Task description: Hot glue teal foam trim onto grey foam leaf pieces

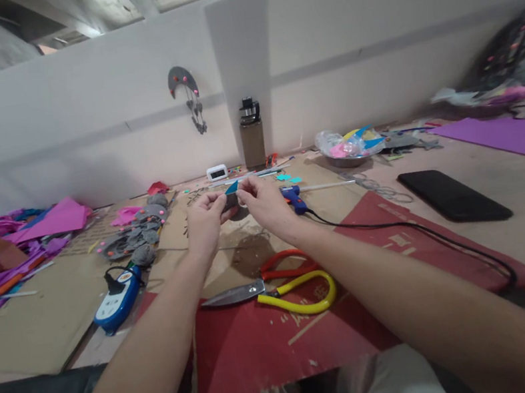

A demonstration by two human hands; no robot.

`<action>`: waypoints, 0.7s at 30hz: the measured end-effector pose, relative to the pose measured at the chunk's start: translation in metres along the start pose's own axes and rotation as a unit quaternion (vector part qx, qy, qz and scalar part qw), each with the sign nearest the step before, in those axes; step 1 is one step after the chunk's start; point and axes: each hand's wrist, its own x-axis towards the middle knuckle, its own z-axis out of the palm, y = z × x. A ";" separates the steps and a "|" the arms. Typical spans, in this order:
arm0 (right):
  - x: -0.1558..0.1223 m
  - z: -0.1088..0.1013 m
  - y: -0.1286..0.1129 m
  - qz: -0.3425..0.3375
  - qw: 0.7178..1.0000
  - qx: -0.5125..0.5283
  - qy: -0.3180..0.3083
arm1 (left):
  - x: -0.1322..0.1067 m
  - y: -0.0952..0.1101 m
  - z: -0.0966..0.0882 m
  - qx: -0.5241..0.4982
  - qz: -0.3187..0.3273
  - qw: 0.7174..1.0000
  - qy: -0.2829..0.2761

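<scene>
Above the cardboard in the middle of the table, my left hand [206, 218] pinches a small dark grey piece [231, 201], which looks like felt. A pointed blue piece [232, 188] sticks up at its top edge. My right hand [264, 204] closes on the other side, fingertips at the blue piece. Whether the two pieces are joined, I cannot tell. Just right of my right hand lies a blue glue gun [296, 200] with a black cord. Scissors [263, 288] with one red and one yellow handle rest nearer to me on red cardboard [289, 347].
At left are a blue-white power strip [119, 300], grey felt pieces [139, 232] and colourful scraps [52, 227]. A bottle [253, 137] and small white clock [216, 173] stand behind. To the right are a phone [453, 195], a filled bowl [350, 157] and purple sheet [501, 137].
</scene>
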 end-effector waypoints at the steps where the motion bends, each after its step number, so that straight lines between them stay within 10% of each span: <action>1: 0.000 0.001 0.000 0.003 1.000 -0.001 0.004 | 0.000 0.000 0.001 -0.006 -0.006 1.000 0.002; 21: 0.002 -0.003 0.001 0.018 0.998 0.055 0.011 | -0.003 0.004 0.005 -0.035 -0.034 0.999 0.011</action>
